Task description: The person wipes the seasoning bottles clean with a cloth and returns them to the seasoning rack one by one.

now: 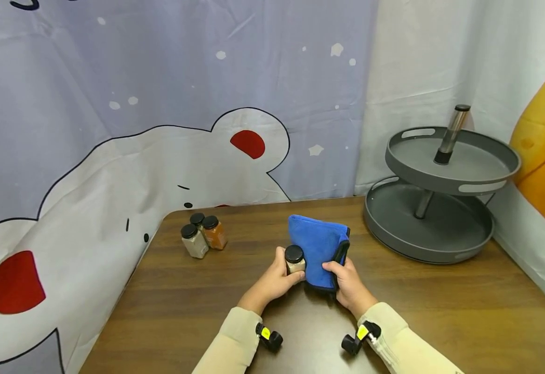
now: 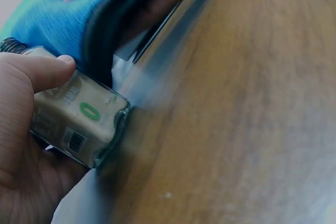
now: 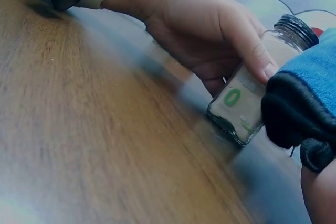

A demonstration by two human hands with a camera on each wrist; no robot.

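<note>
My left hand point(image 1: 274, 278) grips a square glass spice jar point(image 2: 86, 111) with a black lid and pale powder inside; its label carries a green mark. The thumb lies across the jar's side. In my right hand point(image 1: 350, 284) is a folded blue cloth point(image 1: 318, 249) with black edging, thumb on its front face. The cloth's edge is right at the jar's side, and in the right wrist view it overlaps part of the jar point(image 3: 244, 95). Both things are held above the wooden table, with the jar's base close over the tabletop.
Three spice jars with black lids, an orange one point(image 1: 215, 234) among them, stand grouped at the table's back left. At the right is a grey two-tier round tray stand point(image 1: 428, 249) with a metal post point(image 1: 452, 135). Printed curtains point(image 1: 183, 78) hang behind the wooden table point(image 1: 183, 311).
</note>
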